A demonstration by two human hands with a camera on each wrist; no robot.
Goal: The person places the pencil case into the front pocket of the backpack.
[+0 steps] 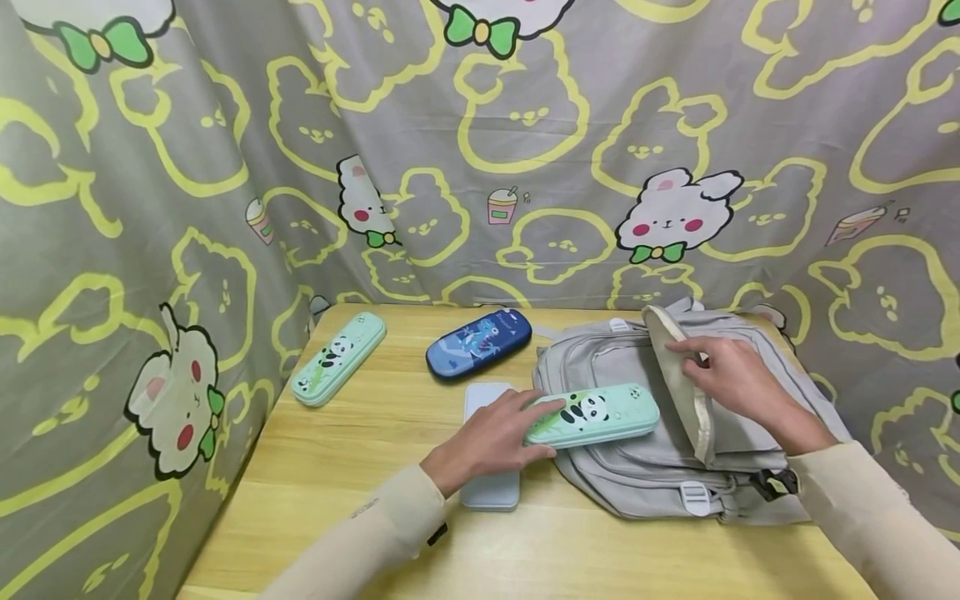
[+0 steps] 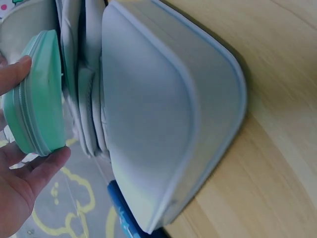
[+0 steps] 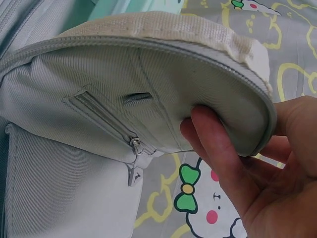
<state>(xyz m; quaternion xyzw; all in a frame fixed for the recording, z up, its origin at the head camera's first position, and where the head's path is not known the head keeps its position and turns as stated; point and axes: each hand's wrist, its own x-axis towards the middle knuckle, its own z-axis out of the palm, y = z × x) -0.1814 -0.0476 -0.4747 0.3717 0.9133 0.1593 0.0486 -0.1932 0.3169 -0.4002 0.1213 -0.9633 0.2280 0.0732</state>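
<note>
A mint-green pencil case with a panda on its lid is gripped at its left end by my left hand. It is held over the near side of a grey backpack, which lies on the table. In the left wrist view, thumb and fingers clasp the case across its zipped side. My right hand pinches the edge of the backpack's lifted front flap. In the right wrist view, the flap's inner side shows a small zipped pocket, with my fingers against the fabric.
Below my left hand lies a pale grey-blue case, partly covered by it. A dark blue pencil case sits farther back, and a second mint panda pencil case at the left. A patterned curtain rises behind the wooden table.
</note>
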